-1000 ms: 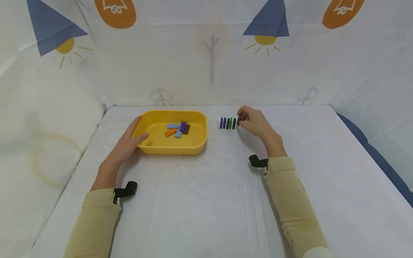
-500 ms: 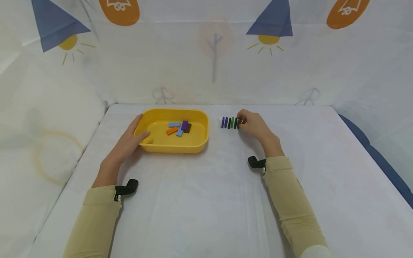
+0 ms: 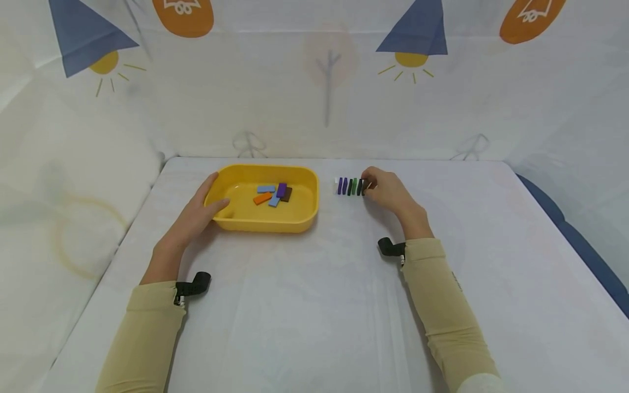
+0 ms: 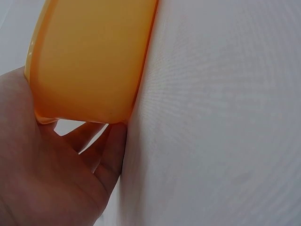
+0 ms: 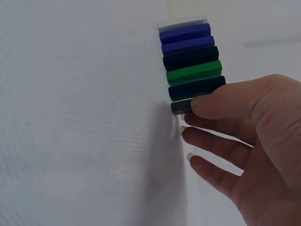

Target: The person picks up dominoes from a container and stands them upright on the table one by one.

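Observation:
My left hand [image 3: 194, 215] holds the yellow tray [image 3: 265, 225] at its left end, thumb over the rim and fingers outside against the wall. Inside the tray lie a loose orange domino block [image 3: 262, 198], two light blue ones, a purple one [image 3: 281, 189] and a brown one [image 3: 287, 195]. To the right, my right hand [image 3: 390, 191] pinches a dark domino block [image 5: 181, 107] between thumb and fingers. It stands at the near end of a row of upright blocks, which includes a white one [image 5: 183, 23], two purple ones and a green one [image 5: 194, 73]. Narrow gaps separate the blocks.
A white cloth [image 3: 295, 305] covers the table. Behind it rises a white printed curtain [image 3: 275, 98], close beyond the tray and the row. Black wrist cameras [image 3: 391, 247] stick out from both sleeves.
My right hand has brought the dark block slightly left, to the end of the row. My left hand stays on the tray. The whole view has shifted slightly.

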### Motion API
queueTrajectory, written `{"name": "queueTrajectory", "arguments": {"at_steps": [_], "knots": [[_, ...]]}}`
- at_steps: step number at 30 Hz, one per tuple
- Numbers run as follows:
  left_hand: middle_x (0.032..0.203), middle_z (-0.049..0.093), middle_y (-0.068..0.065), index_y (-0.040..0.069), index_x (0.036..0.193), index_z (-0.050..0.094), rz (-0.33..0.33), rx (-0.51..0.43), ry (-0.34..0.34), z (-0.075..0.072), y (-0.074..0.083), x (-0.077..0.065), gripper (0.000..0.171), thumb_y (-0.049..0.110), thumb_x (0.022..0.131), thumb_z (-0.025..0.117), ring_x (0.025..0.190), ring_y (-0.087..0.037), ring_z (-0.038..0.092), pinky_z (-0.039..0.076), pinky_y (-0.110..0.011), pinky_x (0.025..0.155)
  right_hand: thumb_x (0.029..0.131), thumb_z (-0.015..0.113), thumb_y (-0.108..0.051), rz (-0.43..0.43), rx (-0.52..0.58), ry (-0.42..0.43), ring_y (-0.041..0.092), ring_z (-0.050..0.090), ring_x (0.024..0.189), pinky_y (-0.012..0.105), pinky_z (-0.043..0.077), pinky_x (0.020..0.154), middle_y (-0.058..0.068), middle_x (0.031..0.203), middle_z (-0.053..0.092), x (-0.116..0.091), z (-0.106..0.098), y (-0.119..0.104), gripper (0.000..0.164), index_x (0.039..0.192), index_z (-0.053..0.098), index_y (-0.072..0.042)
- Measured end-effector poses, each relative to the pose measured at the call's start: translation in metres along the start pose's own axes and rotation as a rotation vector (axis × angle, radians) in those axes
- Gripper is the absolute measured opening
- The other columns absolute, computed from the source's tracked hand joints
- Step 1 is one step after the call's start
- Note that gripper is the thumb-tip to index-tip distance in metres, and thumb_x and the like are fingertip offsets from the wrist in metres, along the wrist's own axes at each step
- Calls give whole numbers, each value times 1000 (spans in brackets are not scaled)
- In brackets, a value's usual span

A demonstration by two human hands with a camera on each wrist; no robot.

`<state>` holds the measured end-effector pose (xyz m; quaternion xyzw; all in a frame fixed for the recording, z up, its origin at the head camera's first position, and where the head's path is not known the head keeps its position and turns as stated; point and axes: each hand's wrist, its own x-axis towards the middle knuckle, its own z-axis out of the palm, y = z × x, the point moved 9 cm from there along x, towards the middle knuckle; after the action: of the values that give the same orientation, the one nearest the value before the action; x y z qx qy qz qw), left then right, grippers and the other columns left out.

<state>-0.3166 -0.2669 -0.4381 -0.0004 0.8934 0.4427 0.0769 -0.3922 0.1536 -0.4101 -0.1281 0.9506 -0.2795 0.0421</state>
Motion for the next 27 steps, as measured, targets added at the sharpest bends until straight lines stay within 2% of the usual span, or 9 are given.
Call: {"name": "queueTrajectory", "arguments": {"at_steps": [10,16,27], "knots": [[168,-4,12,49,155,-5,1,-3,6,-3,-3,-1,78,57,98,47,157,-29,0,5,-65,122,90,60,-13,10,47,-10,30,55,121,49,50,96,11,132,59,1,-6,-3,50,139,51,-9],[168,-4,13,50,155,-4,-4,-11,6,-4,-2,-2,77,57,98,48,157,-29,-1,5,-66,122,90,64,-12,-64,29,1,33,52,126,53,44,105,15,137,57,0,-15,-23,52,140,50,-8],[169,-2,11,49,156,-2,-6,-20,12,1,3,-1,77,56,98,48,157,-29,1,5,-66,122,96,59,-15,-150,6,5,29,50,127,51,44,108,11,138,56,0,-17,-61,46,141,51,-12]]}}
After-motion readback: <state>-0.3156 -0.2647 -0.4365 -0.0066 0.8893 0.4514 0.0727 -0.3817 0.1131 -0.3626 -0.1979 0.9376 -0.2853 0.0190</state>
